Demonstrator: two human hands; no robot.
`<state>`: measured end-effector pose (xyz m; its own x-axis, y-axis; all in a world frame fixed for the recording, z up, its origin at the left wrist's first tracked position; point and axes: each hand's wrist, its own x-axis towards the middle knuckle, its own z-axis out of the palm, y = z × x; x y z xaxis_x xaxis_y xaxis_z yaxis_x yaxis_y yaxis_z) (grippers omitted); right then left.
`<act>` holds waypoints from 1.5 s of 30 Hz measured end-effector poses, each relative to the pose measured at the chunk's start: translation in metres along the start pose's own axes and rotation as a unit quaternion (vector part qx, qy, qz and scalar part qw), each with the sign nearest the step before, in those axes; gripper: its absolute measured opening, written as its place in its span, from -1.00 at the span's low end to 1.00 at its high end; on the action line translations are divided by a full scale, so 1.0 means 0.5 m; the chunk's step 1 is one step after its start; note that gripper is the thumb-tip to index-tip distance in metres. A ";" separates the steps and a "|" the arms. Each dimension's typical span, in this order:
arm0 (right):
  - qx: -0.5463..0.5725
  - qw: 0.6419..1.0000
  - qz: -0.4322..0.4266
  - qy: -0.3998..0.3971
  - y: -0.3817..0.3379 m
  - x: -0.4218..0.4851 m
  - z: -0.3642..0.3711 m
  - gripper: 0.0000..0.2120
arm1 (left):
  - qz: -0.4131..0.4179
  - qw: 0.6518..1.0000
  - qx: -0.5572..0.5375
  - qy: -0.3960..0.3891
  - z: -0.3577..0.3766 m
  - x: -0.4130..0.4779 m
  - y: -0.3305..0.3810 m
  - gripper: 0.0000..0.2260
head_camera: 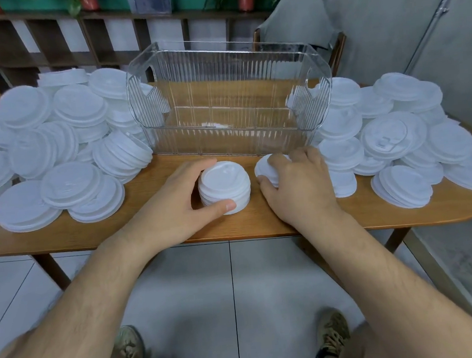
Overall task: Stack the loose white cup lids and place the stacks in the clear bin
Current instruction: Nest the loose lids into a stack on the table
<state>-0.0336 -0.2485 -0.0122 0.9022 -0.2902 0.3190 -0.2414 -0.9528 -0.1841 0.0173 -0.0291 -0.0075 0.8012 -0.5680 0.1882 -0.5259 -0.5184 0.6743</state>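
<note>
Barely started: cupping short lid stack (224, 187) at lower centre with left hand (179, 196), clutching second lid (263, 167) just right of it with right hand (296, 183), in front of apparently empty clear bin (226, 144), with big loose lid piles (54, 143) mid-left and mid-right unstacked.

Readable text: none | white cup lids (394, 139) right of clear bin (225, 139): raised marks on top, too blurred to read | numbers, brands: none legible

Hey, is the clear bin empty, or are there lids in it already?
Empty, it seems: the clear bin shows only the wooden table through its floor; no stacks stand inside.
</note>
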 end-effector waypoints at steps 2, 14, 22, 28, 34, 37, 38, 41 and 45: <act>0.026 1.000 0.000 0.001 -0.001 0.001 -0.006 -0.54 | 0.001 1.000 -0.003 -0.004 -0.001 -0.001 -0.002 -0.24; 0.282 0.951 -0.082 0.097 -0.023 -0.013 -0.022 -0.61 | -0.033 0.999 -0.035 0.020 0.006 0.002 -0.006 -0.12; 0.303 0.944 -0.125 0.045 -0.037 -0.013 -0.012 -0.55 | -0.033 0.997 -0.064 0.010 0.003 0.002 -0.003 -0.05; 0.300 0.943 -0.143 0.017 -0.050 -0.017 -0.011 -0.50 | -0.015 0.998 -0.066 0.018 0.003 0.003 -0.002 -0.04; 0.296 0.944 -0.149 -0.007 -0.052 -0.020 -0.012 -0.47 | 0.023 0.998 -0.050 0.027 -0.002 -0.001 -0.007 -0.24; 0.292 0.945 -0.150 -0.015 -0.051 -0.021 -0.008 -0.48 | 0.045 0.998 -0.052 0.016 -0.007 -0.007 -0.006 -0.35; 0.290 0.945 -0.150 -0.016 -0.049 -0.020 -0.007 -0.48 | 0.048 0.998 -0.049 0.014 -0.007 -0.008 -0.008 -0.41; 0.282 0.946 -0.154 -0.032 -0.044 -0.020 -0.006 -0.41 | 0.042 0.997 -0.055 0.016 -0.004 -0.009 -0.014 -0.59; 0.275 0.948 -0.157 -0.035 -0.040 -0.024 -0.005 -0.41 | 0.036 0.998 -0.025 0.041 0.002 -0.003 -0.010 -0.66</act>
<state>-0.0404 -0.2260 -0.0098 0.9247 0.0240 0.3800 0.2480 -0.7952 -0.5534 0.0182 -0.0263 -0.0120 0.7834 -0.5477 0.2937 -0.5697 -0.4440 0.6916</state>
